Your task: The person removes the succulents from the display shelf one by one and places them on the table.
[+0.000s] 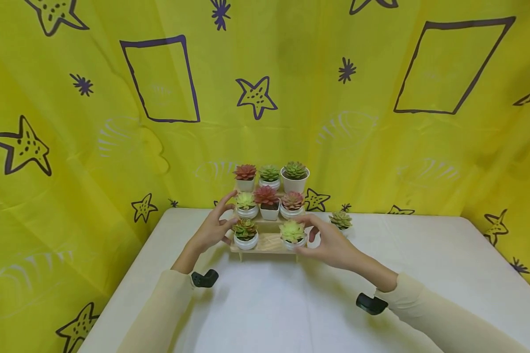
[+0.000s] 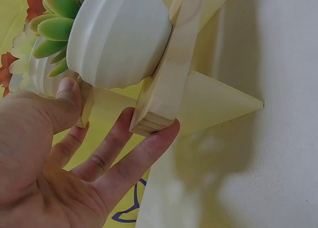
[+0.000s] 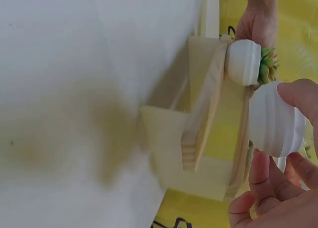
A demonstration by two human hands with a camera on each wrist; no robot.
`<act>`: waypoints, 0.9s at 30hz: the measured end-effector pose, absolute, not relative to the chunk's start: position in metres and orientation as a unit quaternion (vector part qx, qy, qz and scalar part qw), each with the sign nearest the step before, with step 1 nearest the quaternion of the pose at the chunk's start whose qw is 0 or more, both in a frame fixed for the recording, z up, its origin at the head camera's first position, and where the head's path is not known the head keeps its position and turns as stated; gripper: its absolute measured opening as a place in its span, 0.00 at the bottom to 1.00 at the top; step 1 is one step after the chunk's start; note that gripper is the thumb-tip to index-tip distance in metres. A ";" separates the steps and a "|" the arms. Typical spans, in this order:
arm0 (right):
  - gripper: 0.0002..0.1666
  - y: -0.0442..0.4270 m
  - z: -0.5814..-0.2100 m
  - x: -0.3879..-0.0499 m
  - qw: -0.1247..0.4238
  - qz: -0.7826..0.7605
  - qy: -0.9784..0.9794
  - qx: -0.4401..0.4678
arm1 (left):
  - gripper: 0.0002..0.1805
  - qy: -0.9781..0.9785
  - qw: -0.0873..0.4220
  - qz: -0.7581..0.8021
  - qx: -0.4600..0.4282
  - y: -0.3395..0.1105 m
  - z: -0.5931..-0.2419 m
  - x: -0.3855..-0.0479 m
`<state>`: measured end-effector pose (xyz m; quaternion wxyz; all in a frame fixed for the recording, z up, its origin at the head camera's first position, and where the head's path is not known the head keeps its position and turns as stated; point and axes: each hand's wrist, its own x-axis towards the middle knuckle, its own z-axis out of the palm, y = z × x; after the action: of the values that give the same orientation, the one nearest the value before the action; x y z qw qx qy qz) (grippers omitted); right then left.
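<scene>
A wooden tiered stand [image 1: 269, 241] holds rows of potted succulents on three levels. My right hand [image 1: 329, 243] pinches the white pot of a pale green succulent [image 1: 292, 231] between thumb and fingers. In the right wrist view, that white pot [image 3: 276, 121] is apart from the lowest shelf [image 3: 198, 133], over its right end. My left hand [image 1: 210, 230] is at the stand's left side. In the left wrist view, its fairly straight fingertips [image 2: 166, 131] touch the end of the lowest shelf [image 2: 166, 84], beside a ribbed white pot [image 2: 119, 39] with a green succulent.
Another potted green succulent [image 1: 341, 220] stands on the white table [image 1: 265, 304], right of the stand and behind my right hand. A yellow curtain [image 1: 291, 132] with dark star drawings hangs at the table's back edge. A dark device sits at each wrist.
</scene>
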<state>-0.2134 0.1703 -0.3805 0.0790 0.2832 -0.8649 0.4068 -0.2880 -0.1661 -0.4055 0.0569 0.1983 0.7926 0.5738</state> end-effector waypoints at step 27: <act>0.33 0.268 -0.362 -0.206 0.134 0.350 -0.901 0.221 | 0.44 0.790 0.059 0.577 0.196 -0.167 -0.407 -0.290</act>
<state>-0.2062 0.2679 -0.3625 0.1341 0.2208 -0.9006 0.3496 -0.2899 -0.1668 -0.4066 0.0590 0.1962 0.7904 0.5773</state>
